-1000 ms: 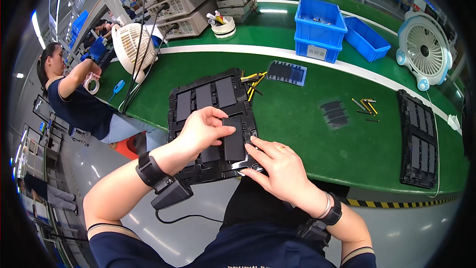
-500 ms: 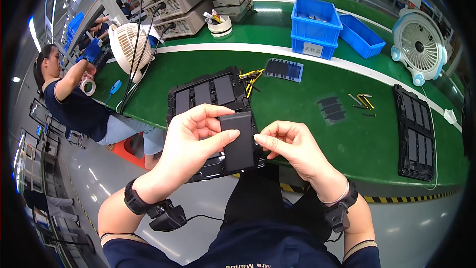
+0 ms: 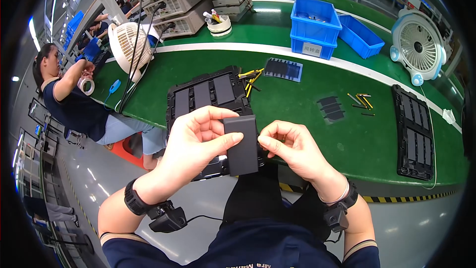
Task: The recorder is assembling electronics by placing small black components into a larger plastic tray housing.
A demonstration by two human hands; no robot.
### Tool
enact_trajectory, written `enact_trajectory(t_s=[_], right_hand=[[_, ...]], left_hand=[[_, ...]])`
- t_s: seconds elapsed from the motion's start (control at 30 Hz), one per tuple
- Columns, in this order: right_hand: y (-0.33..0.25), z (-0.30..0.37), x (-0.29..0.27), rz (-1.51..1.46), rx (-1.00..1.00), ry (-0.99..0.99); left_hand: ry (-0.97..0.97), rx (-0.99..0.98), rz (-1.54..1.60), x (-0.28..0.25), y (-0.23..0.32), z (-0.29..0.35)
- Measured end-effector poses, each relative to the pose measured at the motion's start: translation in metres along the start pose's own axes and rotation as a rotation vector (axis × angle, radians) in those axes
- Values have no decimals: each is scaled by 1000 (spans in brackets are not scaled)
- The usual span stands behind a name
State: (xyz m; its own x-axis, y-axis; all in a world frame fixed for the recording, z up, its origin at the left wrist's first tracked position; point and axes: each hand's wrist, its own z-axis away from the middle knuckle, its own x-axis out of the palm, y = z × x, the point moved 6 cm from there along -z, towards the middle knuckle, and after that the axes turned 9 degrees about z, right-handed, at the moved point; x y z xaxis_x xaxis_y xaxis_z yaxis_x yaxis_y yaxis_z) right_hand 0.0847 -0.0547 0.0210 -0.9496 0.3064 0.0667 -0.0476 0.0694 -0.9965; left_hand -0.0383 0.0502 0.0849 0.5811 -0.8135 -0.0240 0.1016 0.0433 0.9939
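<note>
A flat black rectangular block [image 3: 241, 151] is gripped upright between the thumb and fingers of my left hand [image 3: 198, 139]. My right hand [image 3: 290, 144] is closed in a pinch, its thumb and index fingertips at the block's right edge. Whatever lies between those fingertips is too small to make out. Behind and below the block is a black tray [image 3: 171, 101] holding several dark flat blocks in its slots; my left hand and the block hide part of it.
Yellow and black strips [image 3: 254, 78] lie beside the tray, near a blue-edged sheet [image 3: 283, 70]. Farther right are a dark adhesive sheet [image 3: 331, 109], loose strips [image 3: 361, 101] and another black tray [image 3: 414, 131]. Blue bins [image 3: 314, 27] and fans [image 3: 418, 44] stand behind. A person [image 3: 74, 99] sits at left.
The block has shifted slightly right and down in my left hand. My right fingertips have moved a little to the right, staying by its edge.
</note>
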Motion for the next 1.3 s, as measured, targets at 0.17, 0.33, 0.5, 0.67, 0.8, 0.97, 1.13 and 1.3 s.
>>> enact_trajectory(t_s=[0.17,0.33,0.5,0.67,0.8,0.97,1.13,1.3], right_hand=[[1,0,-1,116,-37,49],[1,2,0,24,-2,24],[3,-1,0,5,-25,20],[7,-3,0,27,8,-27],[4,-9,-18,306,-129,212],[0,3,-6,808,-332,182],[0,13,23,1025,-451,51],[9,14,28,1133,-515,4]], left_hand=[[1,-11,13,-1,-3,-1],[-7,17,21,1,-2,0],[-5,19,32,0,-3,-1],[6,-30,68,-2,-9,-2],[69,-135,64,-24,-29,-15],[148,-193,54,-61,-64,-43],[124,-250,-1,-62,-78,-52],[197,131,-445,-70,-46,-49]])
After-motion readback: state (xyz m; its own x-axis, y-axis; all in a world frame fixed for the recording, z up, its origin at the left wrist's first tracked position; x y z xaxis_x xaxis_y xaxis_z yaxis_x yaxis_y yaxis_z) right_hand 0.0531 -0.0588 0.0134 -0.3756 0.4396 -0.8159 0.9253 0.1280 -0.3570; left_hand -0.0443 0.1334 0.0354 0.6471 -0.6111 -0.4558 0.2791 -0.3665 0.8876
